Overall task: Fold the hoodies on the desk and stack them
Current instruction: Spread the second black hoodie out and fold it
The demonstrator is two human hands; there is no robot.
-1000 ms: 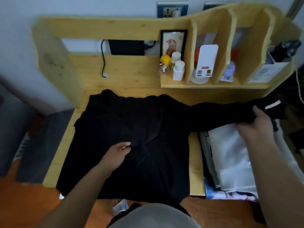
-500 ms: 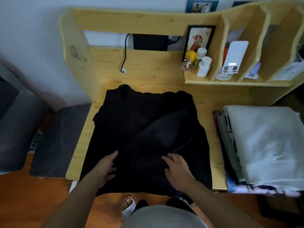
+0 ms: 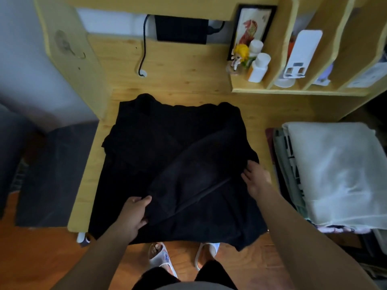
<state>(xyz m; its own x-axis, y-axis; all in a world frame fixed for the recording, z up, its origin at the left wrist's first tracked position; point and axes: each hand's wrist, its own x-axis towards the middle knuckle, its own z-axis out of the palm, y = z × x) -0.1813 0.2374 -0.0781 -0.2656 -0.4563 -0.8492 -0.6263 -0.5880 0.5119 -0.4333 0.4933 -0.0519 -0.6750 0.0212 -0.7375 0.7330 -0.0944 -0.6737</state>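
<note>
One black hoodie (image 3: 167,160) spread on the wooden desk (image 3: 188,80); one stack of folded garments (image 3: 335,174) at 3 o'clock, white piece on top. Two hands in view. One sleeve is folded diagonally across the hoodie's body. Left hand (image 3: 134,214), at 7 o'clock of the hoodie, pinches that sleeve's end between thumb and curled fingers. Right hand (image 3: 256,177), at 4 o'clock, grips the hoodie's right edge, fingertips tucked into cloth. Both forearms reach in from 6 o'clock.
</note>
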